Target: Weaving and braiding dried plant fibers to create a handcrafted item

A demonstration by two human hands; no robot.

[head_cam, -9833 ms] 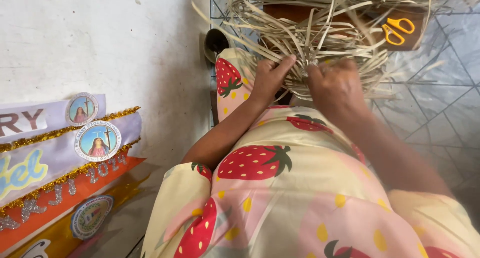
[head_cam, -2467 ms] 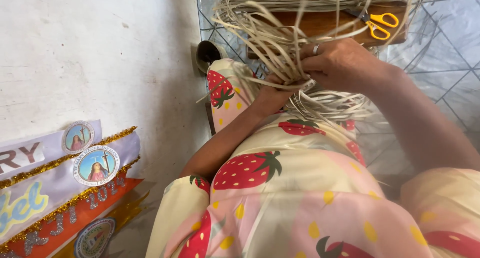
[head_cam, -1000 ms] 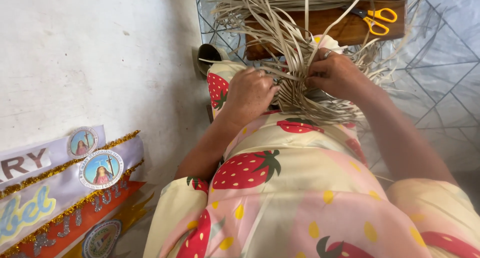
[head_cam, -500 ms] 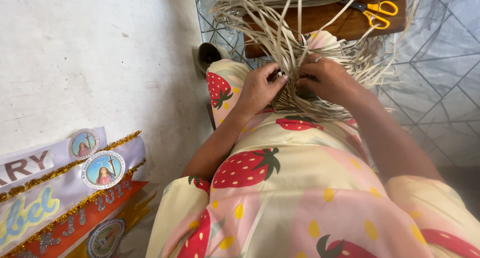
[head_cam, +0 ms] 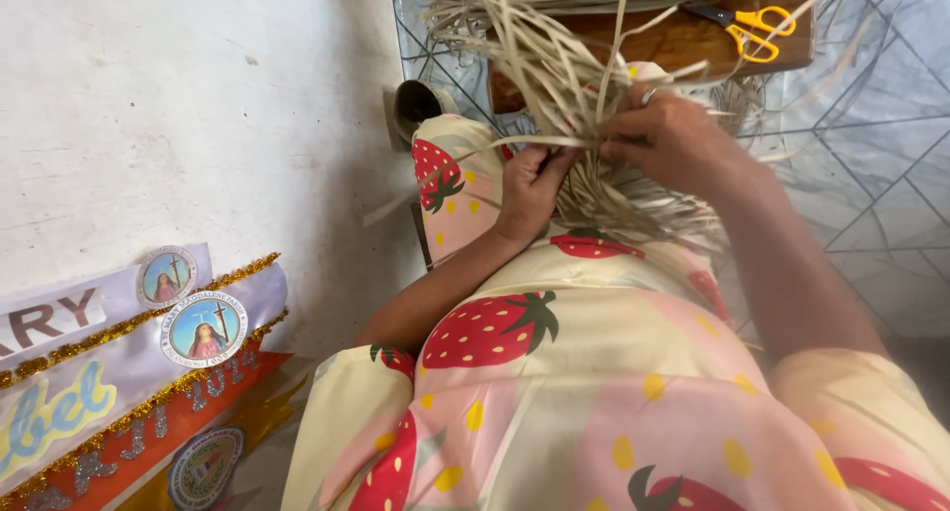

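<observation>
Head view, looking down the person's lap. The left hand (head_cam: pixel 529 189) and right hand (head_cam: pixel 673 140) meet over a bundle of pale, flat dried-fibre strips (head_cam: pixel 584 105) that rests on the knees, above the yellow strawberry-print garment (head_cam: pixel 554 372). The left hand's fingers are curled shut on strips at the bundle's near left side. The right hand's fingers are pinched together on a strip that runs crosswise toward the left hand; a ring shows on one finger. Loose strip ends fan away from the person, their long axes pointing toward the brown wooden board (head_cam: pixel 673 41) beyond the knees. Yellow-handled scissors (head_cam: pixel 752 26) lie at the board's far right corner, nearer the right hand, well apart from both.
</observation>
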